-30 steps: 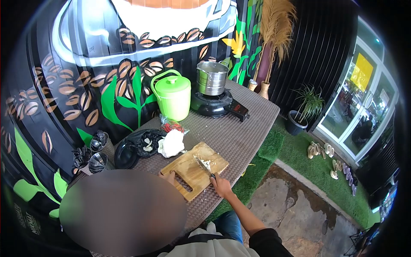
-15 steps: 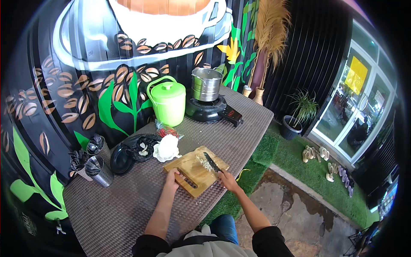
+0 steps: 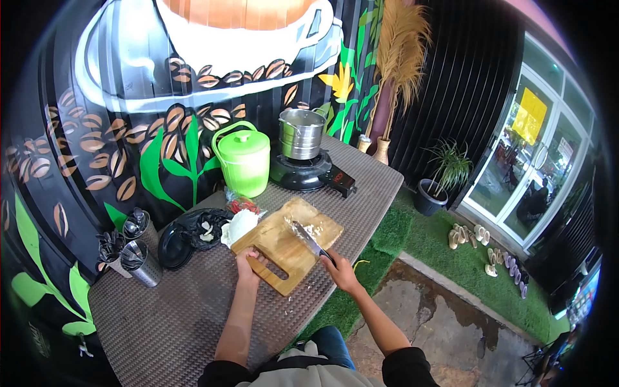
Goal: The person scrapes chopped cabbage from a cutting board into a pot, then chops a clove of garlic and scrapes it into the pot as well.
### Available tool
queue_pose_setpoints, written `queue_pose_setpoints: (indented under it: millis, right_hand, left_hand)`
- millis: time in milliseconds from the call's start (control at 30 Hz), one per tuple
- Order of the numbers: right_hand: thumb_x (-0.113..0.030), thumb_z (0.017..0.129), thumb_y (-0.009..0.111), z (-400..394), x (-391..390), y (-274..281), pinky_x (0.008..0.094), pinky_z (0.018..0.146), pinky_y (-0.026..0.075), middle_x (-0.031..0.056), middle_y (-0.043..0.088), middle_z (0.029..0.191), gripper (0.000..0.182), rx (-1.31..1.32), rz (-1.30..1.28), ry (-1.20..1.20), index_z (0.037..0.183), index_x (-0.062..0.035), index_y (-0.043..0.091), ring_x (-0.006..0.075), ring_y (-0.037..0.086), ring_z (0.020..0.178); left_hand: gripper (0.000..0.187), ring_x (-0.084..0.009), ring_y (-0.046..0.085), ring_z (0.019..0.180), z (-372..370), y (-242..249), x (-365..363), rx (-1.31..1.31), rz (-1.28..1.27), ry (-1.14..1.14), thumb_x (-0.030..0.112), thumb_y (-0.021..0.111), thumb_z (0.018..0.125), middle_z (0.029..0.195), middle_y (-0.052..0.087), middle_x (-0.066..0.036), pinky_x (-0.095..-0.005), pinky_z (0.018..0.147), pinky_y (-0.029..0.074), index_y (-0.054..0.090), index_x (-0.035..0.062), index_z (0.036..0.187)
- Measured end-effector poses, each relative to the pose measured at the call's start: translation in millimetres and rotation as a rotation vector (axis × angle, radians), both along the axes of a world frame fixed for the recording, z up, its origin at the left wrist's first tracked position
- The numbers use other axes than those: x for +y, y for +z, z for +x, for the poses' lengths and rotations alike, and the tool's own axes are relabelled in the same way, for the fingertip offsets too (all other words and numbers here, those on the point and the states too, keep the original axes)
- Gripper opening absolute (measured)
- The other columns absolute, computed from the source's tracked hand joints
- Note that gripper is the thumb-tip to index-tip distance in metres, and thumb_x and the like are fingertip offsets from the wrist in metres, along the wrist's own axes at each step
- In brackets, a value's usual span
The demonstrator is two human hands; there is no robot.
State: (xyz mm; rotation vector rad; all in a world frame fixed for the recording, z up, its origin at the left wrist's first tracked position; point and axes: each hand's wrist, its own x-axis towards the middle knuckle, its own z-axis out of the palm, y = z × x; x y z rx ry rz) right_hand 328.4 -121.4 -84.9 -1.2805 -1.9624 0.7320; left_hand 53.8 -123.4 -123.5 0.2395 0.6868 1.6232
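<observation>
My left hand (image 3: 249,263) grips the handle end of a wooden cutting board (image 3: 271,233), fingers wrapped at its slot. The board looks raised at its far side above the brown woven table (image 3: 187,309). In my right hand (image 3: 342,272) is the black handle of a knife (image 3: 308,238), its blade lying across the board and pointing up and left. Small pale chopped pieces (image 3: 314,230) lie beside the blade. Behind the board's left corner, a white mound (image 3: 241,227) is partly hidden.
Left of the board are a black plastic bag (image 3: 207,219), a black plate (image 3: 173,248) and metal cutlery cups (image 3: 140,264). Farther back stand a green lidded bucket (image 3: 244,161) and a metal pot (image 3: 301,138) on a black stove (image 3: 300,173). A red-filled bag (image 3: 242,204) lies near the bucket.
The board has tilted and shifted up and left, now covering part of the white mound. The knife has moved slightly left and down, and the chopped pieces look more spread out.
</observation>
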Motion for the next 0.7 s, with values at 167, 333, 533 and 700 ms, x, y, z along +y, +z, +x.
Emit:
queue_pose_setpoints:
  millis: [167, 333, 533, 700]
  right_hand:
    - [-0.030, 0.095, 0.049, 6.1, 14.8, 20.0, 0.0380, 0.058, 0.042, 0.0159, 0.054, 0.066, 0.028, 0.112, -0.009, -0.025, 0.098, -0.0030, 0.054, 0.0286, 0.056, 0.060]
    - [-0.030, 0.096, 0.048, 23.5, 47.9, 51.4, 0.0341, 0.055, 0.040, 0.0100, 0.049, 0.061, 0.028, 0.218, -0.041, -0.004, 0.096, -0.0028, 0.054, 0.0186, 0.050, 0.055]
    - [-0.035, 0.092, 0.054, 46.3, 132.2, 90.4, 0.0378, 0.062, 0.045, 0.0141, 0.060, 0.071, 0.030, 0.115, 0.148, -0.074, 0.104, -0.0075, 0.057, 0.0313, 0.061, 0.066]
    - [-0.034, 0.088, 0.059, 66.1, 199.8, 137.2, 0.0380, 0.067, 0.048, 0.0166, 0.064, 0.079, 0.032, 0.038, 0.278, -0.076, 0.105, -0.0070, 0.059, 0.0330, 0.064, 0.075]
  left_hand:
    - [0.022, -0.0233, 0.052, 0.086, 22.4, 54.6, 13.2, 0.017, -0.015, 0.003, 0.015, 0.051, 0.059, 0.083, 0.050, -0.003, -0.0363, 0.084, 0.043, 0.045, 0.0141, 0.081]
    - [0.029, -0.0268, 0.052, 0.095, 30.2, 62.0, 55.8, -0.003, 0.074, -0.030, 0.017, 0.051, 0.061, 0.096, 0.054, -0.007, -0.0389, 0.087, 0.042, 0.048, 0.0122, 0.090]
    - [0.022, -0.0291, 0.051, 0.101, 41.0, 98.9, 122.2, -0.018, 0.059, 0.058, 0.017, 0.052, 0.060, 0.103, 0.055, -0.009, -0.0432, 0.092, 0.041, 0.046, 0.0119, 0.081]
    - [0.028, -0.0301, 0.049, 0.105, 55.2, 150.9, 185.0, -0.051, 0.126, 0.139, 0.018, 0.052, 0.060, 0.108, 0.053, -0.010, -0.0449, 0.095, 0.039, 0.047, 0.0099, 0.086]
